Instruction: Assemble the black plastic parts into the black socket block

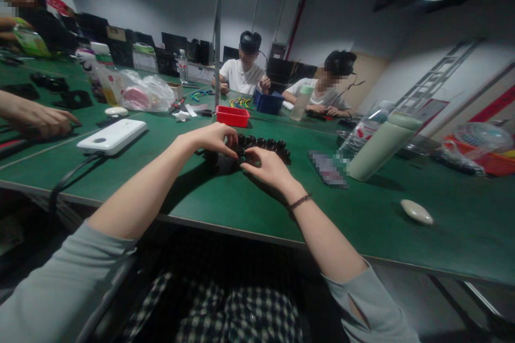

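Note:
Black ridged parts (270, 144) lie in a cluster on the green table (257, 214), just beyond my hands. My left hand (213, 138) reaches in from the left, its fingers curved down at the near left side of the cluster. From the right comes my right hand (267, 167), thumb and forefinger curved towards the left fingertips. The two hands nearly meet over dark pieces. What lies between the fingertips is too dark and small to make out.
A red bin (232, 116) and a blue bin (268, 101) stand behind the hands. Right are a phone (328, 169), a green flask (384, 146) and a pale oval object (416, 211). Left are a white device (112, 136) and another person's hand (44, 118). Two people sit opposite.

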`<state>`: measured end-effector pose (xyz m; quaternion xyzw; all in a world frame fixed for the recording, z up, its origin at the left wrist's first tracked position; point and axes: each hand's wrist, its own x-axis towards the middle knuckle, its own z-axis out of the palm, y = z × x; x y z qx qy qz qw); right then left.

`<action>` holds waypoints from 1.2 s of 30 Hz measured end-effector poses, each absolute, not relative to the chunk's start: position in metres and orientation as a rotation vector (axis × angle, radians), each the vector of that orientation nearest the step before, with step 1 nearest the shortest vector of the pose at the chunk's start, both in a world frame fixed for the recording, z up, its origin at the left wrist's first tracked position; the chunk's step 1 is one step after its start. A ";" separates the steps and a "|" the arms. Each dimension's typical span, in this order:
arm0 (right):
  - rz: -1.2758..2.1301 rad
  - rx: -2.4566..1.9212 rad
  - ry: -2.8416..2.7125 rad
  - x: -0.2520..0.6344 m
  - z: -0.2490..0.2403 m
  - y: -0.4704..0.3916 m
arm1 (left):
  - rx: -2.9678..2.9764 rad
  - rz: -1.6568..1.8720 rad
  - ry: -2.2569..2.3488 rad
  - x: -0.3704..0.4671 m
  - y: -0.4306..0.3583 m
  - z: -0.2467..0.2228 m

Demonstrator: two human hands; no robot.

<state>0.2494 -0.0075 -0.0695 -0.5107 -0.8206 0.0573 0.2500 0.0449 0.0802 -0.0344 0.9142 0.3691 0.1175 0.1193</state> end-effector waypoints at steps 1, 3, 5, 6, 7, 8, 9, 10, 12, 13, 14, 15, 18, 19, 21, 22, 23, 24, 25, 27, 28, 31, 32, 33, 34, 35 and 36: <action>0.151 -1.389 -2.237 0.250 -0.070 -0.007 | 2.676 0.344 1.075 0.045 0.080 -0.034; 0.145 -1.388 -2.240 0.250 -0.070 -0.007 | 2.682 0.346 1.065 0.045 0.080 -0.034; 0.144 -1.391 -2.241 0.250 -0.069 -0.008 | 2.680 0.351 1.053 0.045 0.081 -0.034; 0.144 -1.394 -2.241 0.250 -0.069 -0.008 | 2.675 0.350 1.044 0.045 0.081 -0.034; 0.144 -1.396 -2.240 0.250 -0.069 -0.008 | 2.669 0.349 1.035 0.045 0.081 -0.034; 0.145 -1.397 -2.240 0.250 -0.069 -0.007 | 2.664 0.349 1.026 0.045 0.081 -0.034; 0.147 -1.397 -2.239 0.250 -0.069 -0.007 | 2.660 0.348 1.019 0.045 0.080 -0.034; 0.148 -1.397 -2.239 0.250 -0.069 -0.007 | 2.656 0.348 1.012 0.046 0.080 -0.034; 0.150 -1.394 -2.239 0.250 -0.069 -0.007 | 2.652 0.350 1.010 0.046 0.079 -0.034; 0.150 -1.393 -2.239 0.250 -0.069 -0.008 | 2.650 0.350 1.011 0.046 0.079 -0.034; 0.152 -1.391 -2.238 0.250 -0.069 -0.008 | 2.649 0.349 1.011 0.046 0.079 -0.034; 0.155 -1.389 -2.237 0.250 -0.069 -0.008 | 2.648 0.349 1.011 0.047 0.079 -0.034; 0.165 -1.386 -2.236 0.250 -0.069 -0.008 | 2.652 0.352 1.003 0.046 0.079 -0.034; 0.167 -1.386 -2.236 0.250 -0.069 -0.008 | 2.653 0.352 0.999 0.046 0.079 -0.034; 0.167 -1.384 -2.240 0.250 -0.069 -0.007 | 2.650 0.351 0.995 0.046 0.079 -0.034; 0.165 -1.382 -2.241 0.250 -0.069 -0.007 | 2.648 0.351 0.989 0.046 0.079 -0.034; 0.164 -1.381 -2.242 0.250 -0.069 -0.007 | 2.647 0.352 0.986 0.046 0.079 -0.035; 0.163 -1.380 -2.243 0.250 -0.069 -0.007 | 2.646 0.353 0.983 0.046 0.079 -0.035; 0.162 -1.381 -2.243 0.249 -0.069 -0.007 | 2.647 0.354 0.981 0.046 0.079 -0.035; 0.167 -1.388 -2.242 0.249 -0.068 -0.008 | 2.646 0.355 0.972 0.047 0.078 -0.035; 0.170 -1.393 -2.242 0.249 -0.068 -0.008 | 2.644 0.353 0.966 0.047 0.078 -0.035; 0.177 -1.397 -2.240 0.249 -0.068 -0.008 | 2.639 0.350 0.950 0.047 0.079 -0.035; 0.178 -1.394 -2.240 0.249 -0.068 -0.008 | 2.639 0.349 0.947 0.047 0.079 -0.035; 0.178 -1.392 -2.240 0.249 -0.068 -0.008 | 2.638 0.348 0.943 0.047 0.079 -0.035; 0.177 -1.391 -2.241 0.249 -0.067 -0.008 | 2.636 0.345 0.941 0.047 0.079 -0.035; 0.176 -1.394 -2.241 0.249 -0.067 -0.008 | 2.633 0.342 0.938 0.047 0.079 -0.035; 0.175 -1.400 -2.239 0.248 -0.067 -0.008 | 2.629 0.338 0.936 0.047 0.079 -0.035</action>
